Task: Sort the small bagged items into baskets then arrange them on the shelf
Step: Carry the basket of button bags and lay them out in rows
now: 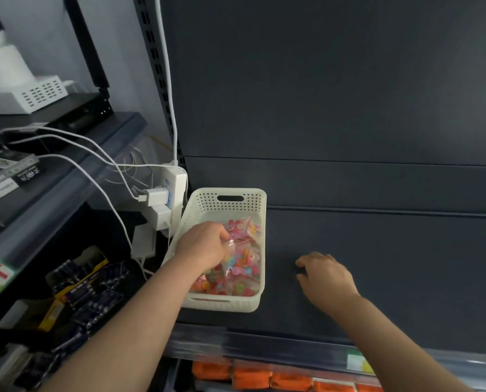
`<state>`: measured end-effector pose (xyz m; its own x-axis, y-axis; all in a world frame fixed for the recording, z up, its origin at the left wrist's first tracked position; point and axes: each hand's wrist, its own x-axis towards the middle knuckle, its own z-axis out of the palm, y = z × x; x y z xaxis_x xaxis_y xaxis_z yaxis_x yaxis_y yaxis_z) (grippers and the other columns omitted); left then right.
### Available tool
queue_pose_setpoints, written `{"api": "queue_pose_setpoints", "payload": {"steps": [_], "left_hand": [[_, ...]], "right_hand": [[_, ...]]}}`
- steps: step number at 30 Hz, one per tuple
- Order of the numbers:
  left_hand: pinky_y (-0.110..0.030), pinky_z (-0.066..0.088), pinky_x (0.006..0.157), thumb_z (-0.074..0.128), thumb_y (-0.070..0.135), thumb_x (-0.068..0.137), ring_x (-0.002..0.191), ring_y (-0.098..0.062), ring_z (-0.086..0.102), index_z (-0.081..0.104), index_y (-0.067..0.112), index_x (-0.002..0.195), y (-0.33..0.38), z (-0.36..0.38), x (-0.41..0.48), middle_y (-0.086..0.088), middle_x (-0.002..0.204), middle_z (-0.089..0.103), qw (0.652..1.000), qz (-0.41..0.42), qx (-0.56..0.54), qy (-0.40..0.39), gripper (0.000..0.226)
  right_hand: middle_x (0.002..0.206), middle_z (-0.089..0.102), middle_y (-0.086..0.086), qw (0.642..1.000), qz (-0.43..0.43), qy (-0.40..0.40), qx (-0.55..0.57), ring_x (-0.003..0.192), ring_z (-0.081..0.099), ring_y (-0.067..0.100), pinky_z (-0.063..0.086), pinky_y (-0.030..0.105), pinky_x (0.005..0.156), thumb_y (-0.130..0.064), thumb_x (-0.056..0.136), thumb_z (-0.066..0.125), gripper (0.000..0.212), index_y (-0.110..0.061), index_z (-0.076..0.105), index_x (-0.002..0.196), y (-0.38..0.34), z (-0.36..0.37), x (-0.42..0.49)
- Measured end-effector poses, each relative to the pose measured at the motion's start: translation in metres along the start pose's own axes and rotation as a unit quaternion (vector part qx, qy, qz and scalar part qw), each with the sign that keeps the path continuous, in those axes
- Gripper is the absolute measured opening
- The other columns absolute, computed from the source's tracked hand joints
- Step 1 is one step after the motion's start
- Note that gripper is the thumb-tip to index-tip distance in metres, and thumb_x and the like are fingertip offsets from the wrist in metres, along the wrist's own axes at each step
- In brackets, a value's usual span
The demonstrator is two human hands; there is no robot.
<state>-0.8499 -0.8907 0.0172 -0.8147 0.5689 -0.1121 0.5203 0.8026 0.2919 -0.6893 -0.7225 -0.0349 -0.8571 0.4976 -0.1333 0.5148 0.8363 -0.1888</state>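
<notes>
Dark shelf (392, 264), white basket (236, 304) at left: my left hand (205, 246) fingers pinch a bag (233, 246); best lay it flat, while my right hand (325, 278) rests relaxed, empty.

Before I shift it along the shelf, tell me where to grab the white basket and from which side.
Probably the handle slot in the near end wall of the white basket, taken from the front. It faces you at the shelf edge; the power strip crowds its left side, and the left hand is inside holding a bag.
</notes>
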Motion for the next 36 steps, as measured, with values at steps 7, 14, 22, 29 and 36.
{"api": "queue_pose_setpoints", "payload": {"steps": [7, 14, 22, 29, 36], "left_hand": [[-0.034, 0.052, 0.084, 0.056, 0.024, 0.098, 0.090, -0.013, 0.064, 0.068, 0.018, 0.097, 0.038, -0.016, 0.005, 0.009, 0.096, 0.069, 0.959, -0.002, -0.250, 0.137, 0.013], [-0.026, 0.053, 0.063, 0.056, 0.021, 0.099, 0.080, -0.012, 0.068, 0.064, 0.012, 0.094, 0.117, 0.025, 0.000, 0.003, 0.087, 0.072, 0.871, -0.051, -0.486, 0.046, 0.013], [-0.024, 0.049, 0.062, 0.058, 0.023, 0.098, 0.075, -0.009, 0.068, 0.065, 0.016, 0.093, 0.149, 0.060, 0.006, 0.002, 0.088, 0.075, 0.866, -0.090, -0.492, 0.003, 0.011], [-0.027, 0.053, 0.064, 0.060, 0.019, 0.096, 0.069, -0.010, 0.059, 0.068, 0.015, 0.090, 0.161, 0.089, 0.025, 0.000, 0.078, 0.067, 0.876, -0.135, -0.462, 0.015, 0.011], [-0.028, 0.053, 0.074, 0.059, 0.027, 0.097, 0.086, -0.013, 0.064, 0.067, 0.018, 0.095, 0.168, 0.106, 0.075, 0.001, 0.094, 0.069, 0.922, -0.126, -0.359, 0.067, 0.012]], "right_hand": [[0.112, 0.066, -0.012, 0.993, 0.014, -0.012, 0.117, 0.105, 0.060, 0.014, 0.050, 0.028, 0.083, -0.032, 0.095, 0.048, 0.025, -0.030, 0.064, 0.115, 0.016, -0.012, 0.016], [0.098, 0.074, -0.004, 0.754, 0.050, -0.047, 0.653, 0.093, 0.069, 0.008, 0.052, 0.031, 0.084, -0.051, 0.098, 0.035, 0.045, -0.024, 0.071, 0.105, 0.032, -0.041, 0.006], [0.076, 0.075, 0.000, 0.745, 0.081, 0.004, 0.662, 0.069, 0.070, 0.006, 0.054, 0.020, 0.067, -0.015, 0.091, 0.063, 0.010, -0.008, 0.071, 0.088, 0.073, -0.034, 0.009], [0.087, 0.075, 0.002, 0.739, 0.086, 0.001, 0.669, 0.082, 0.072, 0.013, 0.056, 0.027, 0.077, -0.016, 0.079, 0.077, 0.029, -0.016, 0.065, 0.105, 0.100, -0.035, 0.031], [0.084, 0.072, -0.007, 0.820, 0.133, 0.052, 0.554, 0.082, 0.068, 0.007, 0.051, 0.018, 0.072, -0.013, 0.077, 0.077, 0.043, -0.017, 0.062, 0.117, 0.109, -0.018, 0.087]]}}
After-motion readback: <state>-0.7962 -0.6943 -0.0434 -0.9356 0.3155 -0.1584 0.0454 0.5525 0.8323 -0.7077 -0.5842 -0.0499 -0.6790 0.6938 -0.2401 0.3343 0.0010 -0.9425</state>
